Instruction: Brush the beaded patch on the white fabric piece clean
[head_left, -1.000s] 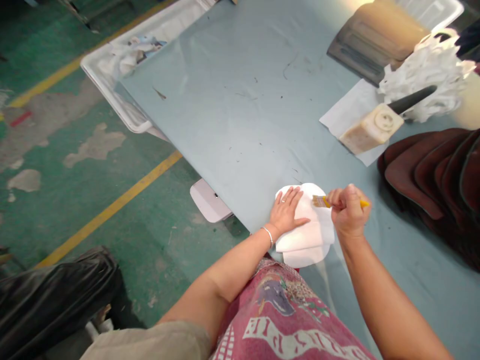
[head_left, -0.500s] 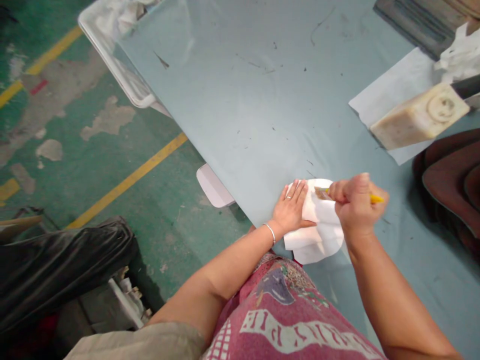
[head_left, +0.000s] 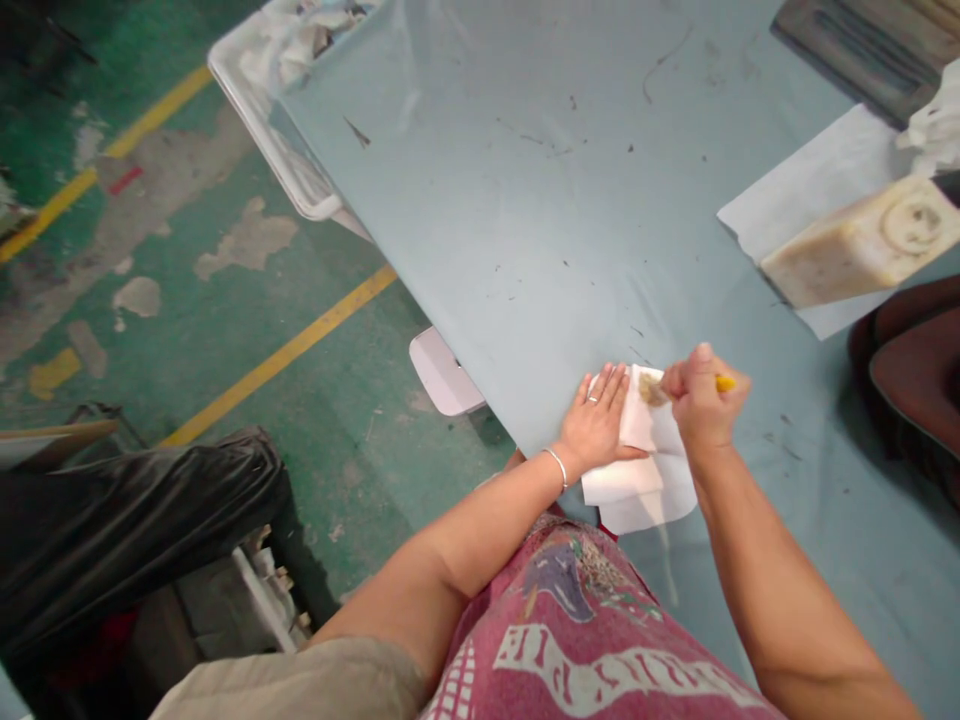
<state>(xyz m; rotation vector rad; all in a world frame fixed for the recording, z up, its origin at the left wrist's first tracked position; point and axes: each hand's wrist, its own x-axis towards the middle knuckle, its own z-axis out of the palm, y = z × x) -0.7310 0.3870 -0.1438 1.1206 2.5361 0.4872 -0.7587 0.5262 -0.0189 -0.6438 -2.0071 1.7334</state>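
My left hand point(head_left: 596, 420) lies flat, fingers apart, on a folded white fabric or foam piece point(head_left: 637, 495), pressing it to the blue-grey table point(head_left: 510, 250). My right hand point(head_left: 705, 400) grips a small yellow-handled brush point(head_left: 724, 383). Its stained bristles point(head_left: 652, 390) touch the white piece close to my left fingers. My right fist hides most of the brush. A metal bangle sits on my left wrist.
A cream block point(head_left: 862, 240) rests on a white sheet point(head_left: 795, 190) at the right. Dark brown padded pieces point(head_left: 919, 375) lie at the right edge. Beyond the table's left edge are a white tray point(head_left: 277, 60), a black plastic bag point(head_left: 127, 530) and a green floor with yellow lines.
The view has swung, shifting the table items right. The white piece looks more folded under my left hand. The brush tip has moved slightly across it.
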